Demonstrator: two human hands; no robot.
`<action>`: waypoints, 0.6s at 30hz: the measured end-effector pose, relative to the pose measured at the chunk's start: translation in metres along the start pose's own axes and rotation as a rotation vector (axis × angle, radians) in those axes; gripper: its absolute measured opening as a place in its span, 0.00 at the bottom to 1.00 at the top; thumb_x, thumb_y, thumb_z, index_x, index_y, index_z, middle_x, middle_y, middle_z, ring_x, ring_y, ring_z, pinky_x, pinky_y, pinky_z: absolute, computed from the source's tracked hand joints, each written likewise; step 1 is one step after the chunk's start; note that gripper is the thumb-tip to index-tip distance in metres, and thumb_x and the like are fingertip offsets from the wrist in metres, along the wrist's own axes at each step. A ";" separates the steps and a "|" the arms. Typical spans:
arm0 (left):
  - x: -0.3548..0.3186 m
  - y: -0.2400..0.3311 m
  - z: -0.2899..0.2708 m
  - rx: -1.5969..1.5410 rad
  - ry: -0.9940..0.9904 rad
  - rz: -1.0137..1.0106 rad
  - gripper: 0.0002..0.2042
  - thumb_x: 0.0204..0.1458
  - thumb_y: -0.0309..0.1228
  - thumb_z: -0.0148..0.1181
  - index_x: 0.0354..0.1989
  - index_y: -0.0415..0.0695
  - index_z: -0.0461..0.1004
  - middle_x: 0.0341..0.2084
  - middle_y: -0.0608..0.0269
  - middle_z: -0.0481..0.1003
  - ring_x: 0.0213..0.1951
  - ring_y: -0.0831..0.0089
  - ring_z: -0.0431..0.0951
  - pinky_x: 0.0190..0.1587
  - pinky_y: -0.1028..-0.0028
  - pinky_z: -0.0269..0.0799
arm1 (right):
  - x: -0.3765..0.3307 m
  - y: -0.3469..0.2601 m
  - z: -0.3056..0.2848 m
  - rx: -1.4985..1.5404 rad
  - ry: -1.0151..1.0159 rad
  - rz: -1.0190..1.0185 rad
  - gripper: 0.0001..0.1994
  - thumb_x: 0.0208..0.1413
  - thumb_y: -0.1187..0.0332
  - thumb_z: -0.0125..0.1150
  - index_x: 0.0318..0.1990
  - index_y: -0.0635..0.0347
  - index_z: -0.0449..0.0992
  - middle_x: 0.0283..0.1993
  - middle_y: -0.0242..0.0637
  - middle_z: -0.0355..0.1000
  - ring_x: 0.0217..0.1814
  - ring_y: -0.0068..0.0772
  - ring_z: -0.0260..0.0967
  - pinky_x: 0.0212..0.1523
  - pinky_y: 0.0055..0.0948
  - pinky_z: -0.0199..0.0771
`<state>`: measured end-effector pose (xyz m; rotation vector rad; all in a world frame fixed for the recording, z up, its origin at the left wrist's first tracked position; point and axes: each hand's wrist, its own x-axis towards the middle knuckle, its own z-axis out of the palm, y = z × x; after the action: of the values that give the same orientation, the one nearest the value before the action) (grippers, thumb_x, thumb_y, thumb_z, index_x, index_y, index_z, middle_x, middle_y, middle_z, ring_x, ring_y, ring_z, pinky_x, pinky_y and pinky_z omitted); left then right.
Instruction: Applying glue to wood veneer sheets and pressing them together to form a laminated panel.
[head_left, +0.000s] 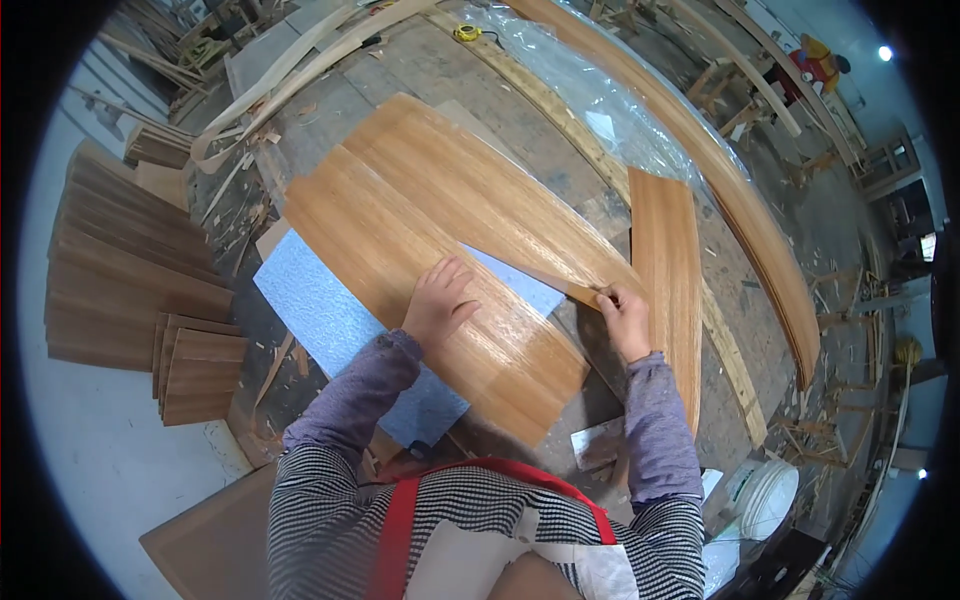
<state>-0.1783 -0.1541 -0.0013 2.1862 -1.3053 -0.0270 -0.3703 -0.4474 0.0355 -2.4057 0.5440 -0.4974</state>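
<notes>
Two long sheets of brown wood veneer lie side by side at a slant in front of me. My left hand (441, 300) rests flat with its fingers spread on the nearer veneer sheet (375, 235). With my right hand (625, 318) I pinch the near right end of the farther veneer sheet (490, 190). A narrow wedge-shaped gap opens between the two sheets toward my right hand. Through it and along the left side shows a light blue textured board (325, 300) beneath them. Another narrower veneer piece (665, 250) lies just right of my right hand.
A long stack of wood strips (750, 230) curves along the right, beside clear plastic film (590, 95). A yellow tape measure (467, 33) sits at the far edge. Veneer stacks (130, 260) lean against the left wall; a white bucket (768, 500) stands at lower right.
</notes>
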 end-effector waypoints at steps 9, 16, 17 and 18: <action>0.003 -0.050 -0.013 0.064 0.055 -0.129 0.24 0.49 0.36 0.65 0.53 0.38 0.70 0.56 0.44 0.68 0.60 0.48 0.66 0.60 0.57 0.64 | 0.044 0.059 0.020 0.367 -0.139 0.361 0.08 0.56 0.71 0.63 0.25 0.58 0.73 0.24 0.23 0.68 0.26 0.16 0.61 0.27 0.23 0.62; 0.013 -0.043 -0.011 0.046 0.120 -0.046 0.19 0.50 0.37 0.64 0.47 0.39 0.74 0.52 0.46 0.71 0.57 0.50 0.69 0.57 0.58 0.66 | 0.034 0.100 0.026 0.448 -0.141 0.402 0.06 0.57 0.71 0.61 0.29 0.57 0.72 0.26 0.22 0.66 0.28 0.17 0.60 0.28 0.21 0.61; 0.014 -0.045 -0.012 0.046 0.145 -0.018 0.17 0.50 0.37 0.64 0.46 0.39 0.75 0.51 0.47 0.72 0.56 0.51 0.70 0.57 0.58 0.66 | 0.032 0.099 0.027 0.450 -0.117 0.417 0.07 0.57 0.70 0.62 0.28 0.59 0.73 0.25 0.23 0.67 0.27 0.17 0.61 0.28 0.23 0.63; 0.015 -0.047 -0.014 0.058 0.153 -0.024 0.17 0.50 0.37 0.64 0.46 0.39 0.75 0.51 0.47 0.72 0.56 0.51 0.70 0.57 0.58 0.66 | 0.031 0.097 0.028 0.454 -0.094 0.431 0.08 0.56 0.70 0.62 0.27 0.61 0.73 0.24 0.24 0.67 0.27 0.18 0.62 0.28 0.24 0.64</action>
<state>-0.1282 -0.1435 -0.0087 2.2056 -1.2085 0.1671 -0.3558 -0.5190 -0.0405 -1.8051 0.7876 -0.2780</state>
